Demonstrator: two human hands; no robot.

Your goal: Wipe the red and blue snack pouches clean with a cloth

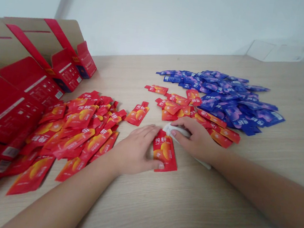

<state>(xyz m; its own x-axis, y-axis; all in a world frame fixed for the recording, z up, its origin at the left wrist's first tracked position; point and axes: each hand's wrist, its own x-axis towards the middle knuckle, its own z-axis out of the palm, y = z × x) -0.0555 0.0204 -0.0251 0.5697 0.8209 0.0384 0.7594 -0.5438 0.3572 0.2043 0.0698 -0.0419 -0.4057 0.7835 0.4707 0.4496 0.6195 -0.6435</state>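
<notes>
Red sachet (164, 149) flat on desk (133, 212). L hand (134, 151): thumb & fingers spread apart, thumb on sachet's lower end. R hand (198, 137) clamped on white item (176, 129) at sachet's upper R. Red-packet pile (82, 129) L of sachet; red boxes (28, 86) further L; blue-packet pile (226, 99) beyond, to R.

Left hand (134, 151) on red sachet (166, 151), right hand (197, 138) alongside

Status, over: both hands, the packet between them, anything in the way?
Left hand on left side of red packet. Right hand gripping white object at packet's far end. Loose red packets just beyond; may crowd the right hand.
</notes>
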